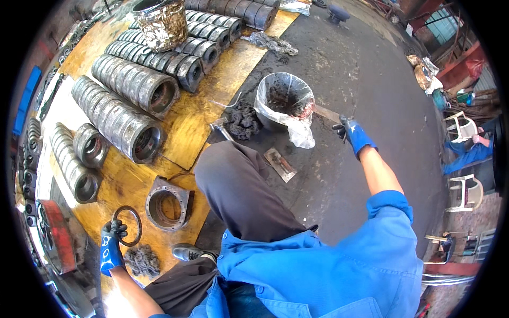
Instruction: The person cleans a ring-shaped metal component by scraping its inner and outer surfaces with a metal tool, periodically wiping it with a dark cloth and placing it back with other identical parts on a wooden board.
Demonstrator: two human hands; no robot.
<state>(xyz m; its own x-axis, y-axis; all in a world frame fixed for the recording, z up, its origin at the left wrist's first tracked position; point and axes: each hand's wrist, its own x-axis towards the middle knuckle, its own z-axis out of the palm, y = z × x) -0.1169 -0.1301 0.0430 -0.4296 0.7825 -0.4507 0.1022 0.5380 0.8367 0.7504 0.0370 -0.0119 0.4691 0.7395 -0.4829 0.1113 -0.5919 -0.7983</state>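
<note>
At the lower left, my left hand (112, 239), in a blue and black glove, is closed on the edge of a thin dark ring (139, 225), which it holds upright. A square-flanged metal housing (154, 208) with a round bore lies just right of the ring. On the other side, my right hand (357, 136), gloved alike, is closed round the end of a flat stick (326, 113). The stick's other end reaches the rim of a bucket (263, 98) lined with clear plastic and holding dark, greasy matter. My fingers partly hide the grip.
Rows of heavy metal rings (108, 123) cover the yellow boards (183, 139). A stained bucket (161, 26) stands among them. Dark rags (244, 121) and a trowel (280, 164) lie near my knee; another rag (142, 261) is by my left hand. A person (472, 151) is at far right.
</note>
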